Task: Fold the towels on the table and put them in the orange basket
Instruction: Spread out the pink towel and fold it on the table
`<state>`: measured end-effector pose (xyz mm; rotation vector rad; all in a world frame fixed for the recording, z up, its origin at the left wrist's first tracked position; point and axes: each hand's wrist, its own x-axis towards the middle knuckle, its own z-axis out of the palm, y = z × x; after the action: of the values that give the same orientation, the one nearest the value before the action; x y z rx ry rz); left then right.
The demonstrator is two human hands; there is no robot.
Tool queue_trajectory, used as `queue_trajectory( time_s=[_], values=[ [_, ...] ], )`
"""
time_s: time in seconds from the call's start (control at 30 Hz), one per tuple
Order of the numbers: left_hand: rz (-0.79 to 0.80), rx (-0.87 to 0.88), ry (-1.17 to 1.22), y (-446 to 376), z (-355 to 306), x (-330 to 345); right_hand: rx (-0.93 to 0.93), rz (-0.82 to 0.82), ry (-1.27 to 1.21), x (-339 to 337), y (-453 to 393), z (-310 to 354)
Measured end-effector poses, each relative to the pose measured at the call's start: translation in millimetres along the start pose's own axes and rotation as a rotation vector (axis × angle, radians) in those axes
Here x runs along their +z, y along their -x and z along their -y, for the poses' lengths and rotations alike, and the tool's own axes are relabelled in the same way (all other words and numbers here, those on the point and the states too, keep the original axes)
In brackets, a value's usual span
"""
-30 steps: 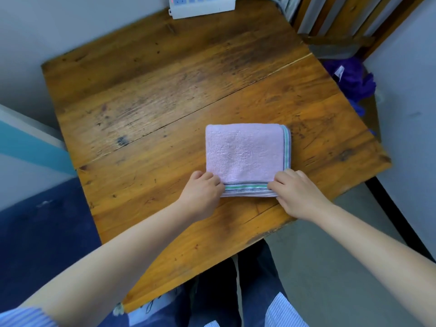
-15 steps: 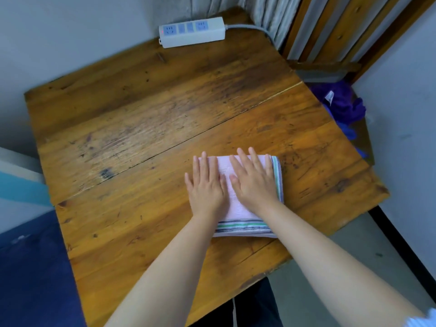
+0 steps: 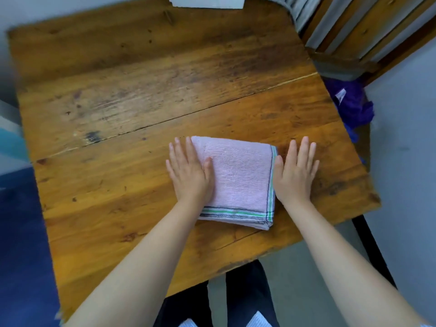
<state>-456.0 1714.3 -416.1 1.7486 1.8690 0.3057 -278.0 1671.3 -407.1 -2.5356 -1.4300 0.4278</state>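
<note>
Left hand (image 3: 188, 177) and right hand (image 3: 295, 175) lie flat, fingers straight.

Soft, even daylight, faint shadows, slight motion blur, wide-angle bending and smearing toward the edges.

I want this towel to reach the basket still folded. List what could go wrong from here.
1. The folded pink terry towel has loose stacked layers at its near striped edge; lifting by one side may unfold it.
2. Both the left hand and right hand lie flat, gripping nothing yet.
3. No orange basket is in view.

The white power strip (image 3: 207, 1) is cut off by the top edge; the left hand (image 3: 188, 173) hides the towel's (image 3: 240, 178) left edge.
</note>
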Motion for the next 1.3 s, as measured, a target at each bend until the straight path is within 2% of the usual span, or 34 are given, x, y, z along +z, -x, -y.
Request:
queue_trajectory(
  time_s=[0.07,0.17,0.23,0.33,0.43,0.57,0.7,0.8,0.93,1.13,1.3],
  values=[
    [-0.026,-0.033,-0.05,13.5,7.4,-5.0,-0.167,-0.066,-0.063,-6.6,1.7,18.8],
    [0.001,-0.134,-0.111,37.8,13.2,-8.8,-0.53,-0.011,-0.091,-12.9,-0.6,52.6],
    [0.036,-0.239,-0.157,52.0,12.1,-10.6,-0.726,0.17,-0.031,-13.4,-5.2,76.2],
    [0.097,-0.351,-0.235,59.7,5.3,-11.7,-0.923,0.434,0.202,-9.5,-18.8,104.5],
    [0.136,-0.441,-0.219,56.4,-0.3,-13.7,-1.012,0.627,0.423,-6.4,-31.2,129.7],
    [0.193,-0.605,0.015,45.5,0.2,-19.2,-0.919,0.814,0.532,-5.3,-47.8,153.6],
    [0.207,-0.641,0.123,52.1,0.3,-25.8,-1.012,0.819,0.659,-10.7,-44.5,169.0],
    [0.13,-0.653,0.231,74.2,10.6,-39.6,-1.074,0.818,0.554,-17.5,-28.2,177.2],
    [-0.064,-0.688,0.296,129.7,43.5,-74.5,-1.288,0.807,0.42,-29.1,26.2,208.7],
    [-0.39,-0.833,0.149,262.2,105.7,-133.0,-1.671,0.793,0.335,-35.2,176.5,249.8],
    [-0.614,-0.986,0.092,417.6,152.1,-162.2,-1.956,0.705,0.3,-37.0,341.2,248.7]
  ],
)
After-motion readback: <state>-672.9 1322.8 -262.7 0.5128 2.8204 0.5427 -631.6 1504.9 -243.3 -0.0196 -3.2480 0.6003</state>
